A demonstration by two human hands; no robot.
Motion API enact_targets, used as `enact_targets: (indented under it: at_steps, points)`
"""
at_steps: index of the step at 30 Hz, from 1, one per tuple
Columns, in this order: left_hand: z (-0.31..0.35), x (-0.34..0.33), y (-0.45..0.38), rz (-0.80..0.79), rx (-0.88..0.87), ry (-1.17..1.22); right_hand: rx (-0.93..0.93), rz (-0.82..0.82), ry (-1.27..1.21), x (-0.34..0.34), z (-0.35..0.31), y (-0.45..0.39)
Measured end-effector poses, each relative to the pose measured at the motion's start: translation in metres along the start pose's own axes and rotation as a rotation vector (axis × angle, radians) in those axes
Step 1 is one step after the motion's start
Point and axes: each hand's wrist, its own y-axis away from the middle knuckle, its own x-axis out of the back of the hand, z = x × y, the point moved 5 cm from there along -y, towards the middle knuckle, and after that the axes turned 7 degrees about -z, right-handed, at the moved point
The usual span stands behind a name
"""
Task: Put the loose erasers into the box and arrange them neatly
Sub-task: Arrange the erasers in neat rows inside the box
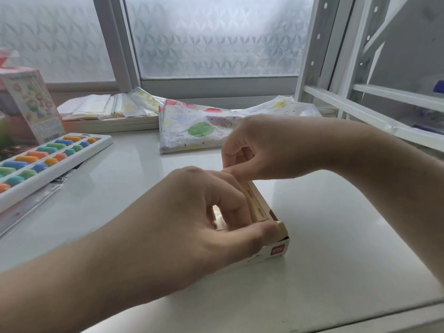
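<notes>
A small white cardboard box (pixel 276 251) with a red logo lies on the white table, mostly hidden under my hands. Erasers in tan sleeves (pixel 258 207) stand in a row along its right side. My left hand (pixel 206 212) covers the box, thumb against the near end wall and fingers curled down into the box onto the erasers. At the far end my right hand (pixel 254 150) has its fingers curled, with the thumb and a fingertip pressing on the far end of the eraser row. No loose eraser shows on the table.
A white tray of coloured chalk sticks (pixel 48 157) lies at the left, in front of a printed carton (pixel 36 104). A balloon-patterned paper package (pixel 199 128) and stacked papers (pixel 108 111) sit by the window. A white shelf frame (pixel 360 92) stands at the right.
</notes>
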Motion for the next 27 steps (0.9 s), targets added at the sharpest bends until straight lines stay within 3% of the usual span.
enact_targets:
  at_steps: [14,18,27]
  points:
    - [-0.003,0.000,-0.004,-0.018,-0.126,-0.027,0.007,-0.005,0.019,-0.001,-0.001,-0.001]
    - [0.004,-0.002,0.001,-0.027,-0.249,-0.170,0.022,-0.019,0.007,-0.001,-0.001,-0.001]
    - [0.000,-0.008,0.003,-0.022,-0.261,-0.230,0.015,-0.009,0.020,-0.001,0.000,-0.001]
